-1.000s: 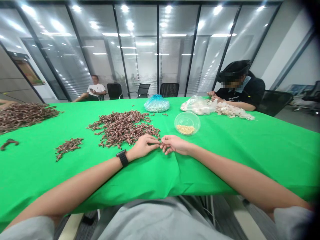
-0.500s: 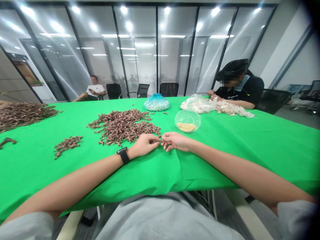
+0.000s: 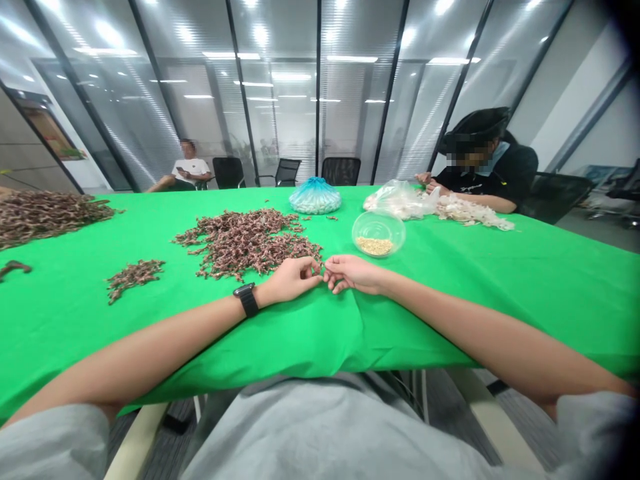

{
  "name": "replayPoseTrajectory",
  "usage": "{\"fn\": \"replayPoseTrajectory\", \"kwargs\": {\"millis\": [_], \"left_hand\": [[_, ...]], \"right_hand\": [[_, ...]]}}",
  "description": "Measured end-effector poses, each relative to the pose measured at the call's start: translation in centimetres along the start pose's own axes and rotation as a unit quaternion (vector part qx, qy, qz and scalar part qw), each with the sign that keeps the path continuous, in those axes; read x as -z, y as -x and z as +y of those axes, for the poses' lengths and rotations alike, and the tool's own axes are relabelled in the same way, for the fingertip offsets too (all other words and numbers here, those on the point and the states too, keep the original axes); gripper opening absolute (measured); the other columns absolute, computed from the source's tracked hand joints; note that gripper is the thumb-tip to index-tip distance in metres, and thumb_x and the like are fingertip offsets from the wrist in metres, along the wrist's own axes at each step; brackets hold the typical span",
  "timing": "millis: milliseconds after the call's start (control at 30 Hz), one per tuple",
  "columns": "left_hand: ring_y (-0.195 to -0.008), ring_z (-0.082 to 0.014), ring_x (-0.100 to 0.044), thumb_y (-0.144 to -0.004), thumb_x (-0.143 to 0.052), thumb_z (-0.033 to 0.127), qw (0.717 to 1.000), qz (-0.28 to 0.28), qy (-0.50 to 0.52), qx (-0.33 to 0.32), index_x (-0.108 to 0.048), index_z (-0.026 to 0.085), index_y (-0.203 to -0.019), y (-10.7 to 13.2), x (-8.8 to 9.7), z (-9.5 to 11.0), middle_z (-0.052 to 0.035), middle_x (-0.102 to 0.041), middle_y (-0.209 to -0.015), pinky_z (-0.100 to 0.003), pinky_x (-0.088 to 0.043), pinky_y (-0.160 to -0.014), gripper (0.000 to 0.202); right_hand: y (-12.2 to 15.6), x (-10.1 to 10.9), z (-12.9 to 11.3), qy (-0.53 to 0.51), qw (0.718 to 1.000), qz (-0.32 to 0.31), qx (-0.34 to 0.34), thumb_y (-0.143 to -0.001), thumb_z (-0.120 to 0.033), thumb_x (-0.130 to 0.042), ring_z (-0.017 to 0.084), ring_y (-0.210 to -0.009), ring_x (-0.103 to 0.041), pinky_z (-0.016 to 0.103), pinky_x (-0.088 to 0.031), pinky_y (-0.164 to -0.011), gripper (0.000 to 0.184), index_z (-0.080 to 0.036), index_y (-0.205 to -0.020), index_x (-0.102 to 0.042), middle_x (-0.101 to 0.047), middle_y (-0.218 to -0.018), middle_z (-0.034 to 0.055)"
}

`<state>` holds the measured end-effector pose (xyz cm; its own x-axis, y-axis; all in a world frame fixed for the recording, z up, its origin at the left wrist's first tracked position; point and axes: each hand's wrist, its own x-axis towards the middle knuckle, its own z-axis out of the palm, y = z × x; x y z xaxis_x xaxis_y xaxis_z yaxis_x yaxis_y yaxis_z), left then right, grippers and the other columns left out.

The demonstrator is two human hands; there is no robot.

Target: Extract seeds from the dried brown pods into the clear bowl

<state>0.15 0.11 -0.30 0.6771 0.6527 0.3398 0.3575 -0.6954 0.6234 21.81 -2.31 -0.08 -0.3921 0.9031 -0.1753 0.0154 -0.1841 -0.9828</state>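
My left hand (image 3: 294, 279), with a black watch on its wrist, is closed in a pinch, thumb against fingers. Facing it, my right hand (image 3: 353, 274) has its thumb and forefinger pinched together, the other fingers curled. The fingertips of both hands almost meet, and whatever small thing lies between them is too small to name. Just behind my left hand spreads a heap of brown, knobbly dried pieces (image 3: 250, 243). A clear round plastic tub (image 3: 395, 230) stands beyond my right hand, with pale yellow bits (image 3: 374, 247) in its bottom.
A green cloth (image 3: 450, 287) covers the table. Left lie a small brown pile (image 3: 134, 277) and a larger one (image 3: 45, 217). Farther back sit a blue-and-clear bag (image 3: 315, 198) and a whitish plastic bag (image 3: 397, 200). One person works at right; another sits back left.
The camera view has tilted down slightly, so the table sits higher. My left hand's fingers have shifted and bent a little; my right hand keeps its pinch.
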Motion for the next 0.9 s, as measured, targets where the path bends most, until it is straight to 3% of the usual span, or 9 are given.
{"fn": "replayPoseTrajectory", "kwargs": {"millis": [167, 367, 900], "left_hand": [[-0.057, -0.0105, -0.052, -0.088, -0.065, 0.045, 0.997, 0.007, 0.069, 0.037, -0.064, 0.014, -0.095, -0.3, 0.1, -0.4, 0.0014, -0.062, -0.064, -0.022, -0.039, -0.056, 0.032], [-0.059, -0.0116, -0.061, -0.087, -0.067, 0.05, 0.983, -0.035, 0.164, 0.07, -0.063, 0.014, -0.097, -0.6, 0.2, -1.1, -0.0019, -0.068, -0.069, -0.022, -0.048, -0.058, 0.038], [-0.06, -0.0107, -0.06, -0.09, -0.065, 0.052, 0.985, -0.061, 0.152, 0.055, -0.066, 0.013, -0.107, -0.7, 0.5, -0.6, -0.0021, -0.069, -0.072, -0.021, -0.048, -0.058, 0.043]], "right_hand": [[-0.1, 0.0, 0.1, 0.009, 1.0, 0.003, 0.005, -0.102, -0.023, -0.054, 0.011, -0.062, -0.066, 0.022, -0.061, -0.056, 0.018, -0.015, -0.087, -0.057, -0.068, -0.08, 0.0045], [0.0, -0.3, 0.1, 0.021, 1.0, 0.001, 0.014, -0.1, -0.027, -0.058, 0.011, -0.062, -0.065, 0.023, -0.061, -0.056, 0.016, -0.016, -0.088, -0.057, -0.067, -0.078, 0.0037], [0.2, -0.3, -0.1, 0.034, 0.999, -0.004, 0.018, -0.097, -0.026, -0.063, 0.012, -0.065, -0.067, 0.023, -0.06, -0.055, 0.013, -0.017, -0.09, -0.057, -0.071, -0.09, 0.0058]]}}
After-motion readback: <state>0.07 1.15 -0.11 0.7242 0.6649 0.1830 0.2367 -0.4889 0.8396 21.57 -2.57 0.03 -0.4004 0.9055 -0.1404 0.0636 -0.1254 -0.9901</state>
